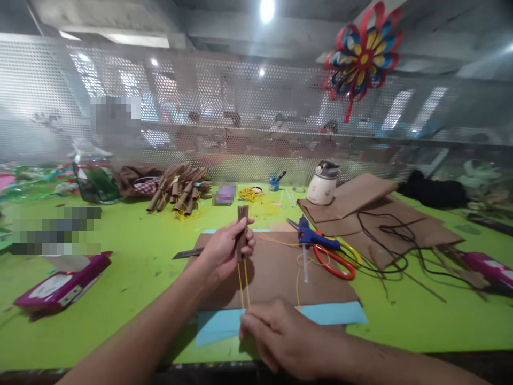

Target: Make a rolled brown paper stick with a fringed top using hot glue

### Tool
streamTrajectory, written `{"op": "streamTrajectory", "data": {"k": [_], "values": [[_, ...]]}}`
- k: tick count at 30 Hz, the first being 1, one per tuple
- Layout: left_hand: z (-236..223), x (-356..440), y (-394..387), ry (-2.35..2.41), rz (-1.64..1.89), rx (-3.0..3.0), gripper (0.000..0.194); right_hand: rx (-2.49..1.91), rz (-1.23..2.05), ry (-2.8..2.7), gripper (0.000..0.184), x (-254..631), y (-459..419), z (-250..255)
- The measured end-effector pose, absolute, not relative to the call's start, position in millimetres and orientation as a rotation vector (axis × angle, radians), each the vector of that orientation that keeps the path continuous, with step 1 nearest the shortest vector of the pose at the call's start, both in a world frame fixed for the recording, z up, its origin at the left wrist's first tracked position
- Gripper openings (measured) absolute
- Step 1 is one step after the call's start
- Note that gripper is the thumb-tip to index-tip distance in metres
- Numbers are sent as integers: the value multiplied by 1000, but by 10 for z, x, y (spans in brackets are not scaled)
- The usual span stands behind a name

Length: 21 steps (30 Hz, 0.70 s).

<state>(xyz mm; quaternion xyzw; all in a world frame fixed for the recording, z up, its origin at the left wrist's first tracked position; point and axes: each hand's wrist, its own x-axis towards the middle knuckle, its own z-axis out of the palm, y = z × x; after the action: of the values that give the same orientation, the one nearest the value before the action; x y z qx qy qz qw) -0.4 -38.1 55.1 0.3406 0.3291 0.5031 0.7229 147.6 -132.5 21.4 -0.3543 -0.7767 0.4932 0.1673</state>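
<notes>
My left hand (222, 248) is closed around an upright bundle of brown paper (242, 213), folded or stacked in thin layers. Two strands of yellow string (247, 283) hang from the bundle's lower end down to my right hand (282, 332). The fingers of that hand are pinched on the strands' lower ends. Under both hands lies a brown paper sheet (272, 278), with a light blue strip (334, 314) along its near edge. A dark blade-like tool (186, 253) lies just left of my left hand.
Right of the sheet lie a blue glue gun (315, 235) and red-handled scissors (331, 264), with a black cord (395, 271) beyond. Behind are a white jug (323, 184), more brown paper (360, 198), rolled brown paper pieces (180, 187) and a glass jar (96, 179). A magenta box (66, 286) sits left.
</notes>
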Motion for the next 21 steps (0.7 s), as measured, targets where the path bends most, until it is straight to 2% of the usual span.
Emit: {"op": "streamTrajectory", "data": {"k": [4,9,12,17,21], "values": [[621,-82,-371,730,1066,763,13,-1004,814,-2517,30,1436,-1390,278],[675,-118,-321,805,1155,734,19,-921,671,-2572,31,1371,-1501,299],[671,-149,-264,851,1190,692,20,-874,701,-2692,31,1379,-1612,306],[636,-175,-196,871,1176,649,21,-713,1066,-2727,31,1544,-1779,370],[615,-147,-212,849,1169,650,18,-841,941,-2624,28,1756,-1696,522]]}}
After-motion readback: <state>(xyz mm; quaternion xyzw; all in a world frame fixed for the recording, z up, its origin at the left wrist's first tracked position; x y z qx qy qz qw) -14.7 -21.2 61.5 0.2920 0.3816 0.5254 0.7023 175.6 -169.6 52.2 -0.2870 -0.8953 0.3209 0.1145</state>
